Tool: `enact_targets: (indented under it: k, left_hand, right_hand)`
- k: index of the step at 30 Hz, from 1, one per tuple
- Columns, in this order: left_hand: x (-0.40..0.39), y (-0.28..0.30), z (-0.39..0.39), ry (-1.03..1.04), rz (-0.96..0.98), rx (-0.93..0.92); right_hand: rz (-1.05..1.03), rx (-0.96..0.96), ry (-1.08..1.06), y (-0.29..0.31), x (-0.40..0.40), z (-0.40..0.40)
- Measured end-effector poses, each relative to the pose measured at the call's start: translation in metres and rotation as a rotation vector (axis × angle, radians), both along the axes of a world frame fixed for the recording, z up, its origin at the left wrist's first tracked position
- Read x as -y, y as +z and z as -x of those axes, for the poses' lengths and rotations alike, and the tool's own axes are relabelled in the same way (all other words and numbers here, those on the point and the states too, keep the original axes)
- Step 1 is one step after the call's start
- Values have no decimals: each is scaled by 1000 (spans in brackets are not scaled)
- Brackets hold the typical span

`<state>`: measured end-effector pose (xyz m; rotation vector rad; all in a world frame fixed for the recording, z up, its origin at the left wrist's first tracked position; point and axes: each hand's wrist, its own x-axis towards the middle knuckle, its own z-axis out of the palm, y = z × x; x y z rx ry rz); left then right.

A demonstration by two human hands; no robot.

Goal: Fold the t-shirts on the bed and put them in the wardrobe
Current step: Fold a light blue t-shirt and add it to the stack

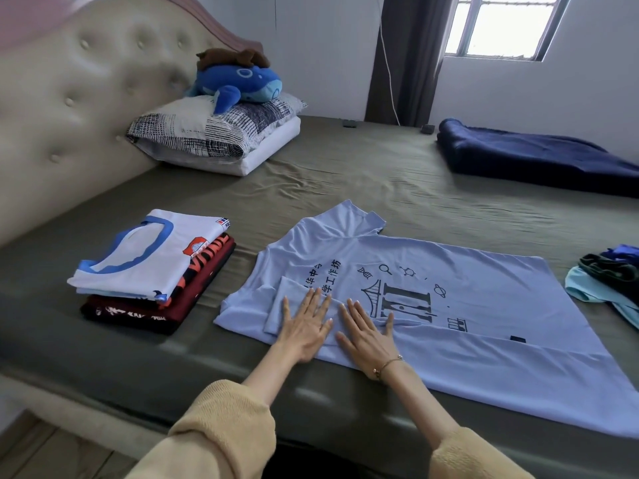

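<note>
Item: left hand [306,328]. Flat, fingers straight and spread, palm down on the folded-in sleeve of the light blue t-shirt [432,305]; grips nothing. Tan knitted sleeve pushed back up the forearm.

Item: right hand [368,335]. Flat likewise, fingers straight and apart, pressing the near folded edge of the same shirt just beside the left hand; holds nothing. Thin bracelet [385,366] at the wrist.

Item: light blue t-shirt. Spread on the bed [345,178] near its front edge, collar to the left, hem to the right, black printed graphic and lettering facing up. The near side and near sleeve are turned over onto the body; the far sleeve lies flat.

Item: folded stack [155,271]. Left of the blue shirt, apart from it. A white t-shirt with blue collar trim on top, red and dark shirts beneath.

Item: unfolded clothes [608,278]. At the right edge of view, a loose heap in pale turquoise, dark green and blue.

Item: bed. Olive sheet, creased in the middle; padded, buttoned headboard [69,98] at left.

Item: pillows [221,136]. Two stacked by the headboard, patterned on white, with a blue plush toy [238,83] on top.

Item: navy blanket [536,157]. Folded, far right of the bed.

Item: window [501,25] and dark curtain [404,57]. On the back wall.
</note>
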<state>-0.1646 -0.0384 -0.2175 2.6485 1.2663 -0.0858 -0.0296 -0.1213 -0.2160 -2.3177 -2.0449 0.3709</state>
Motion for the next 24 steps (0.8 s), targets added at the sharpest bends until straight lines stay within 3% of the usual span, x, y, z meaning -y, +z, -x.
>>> enact_targets:
  k: [7, 15, 24]
  left_hand:
    - [-12, 18, -40, -19, -3, 44]
    - [-42, 22, -159, -215, -79, 64]
    - [-90, 22, -258, -216, -253, 61]
  right_hand:
    - [63, -29, -166, 21, 0, -56]
    - [208, 97, -440, 29, 25, -224]
    - [139, 83, -497, 29, -8, -327]
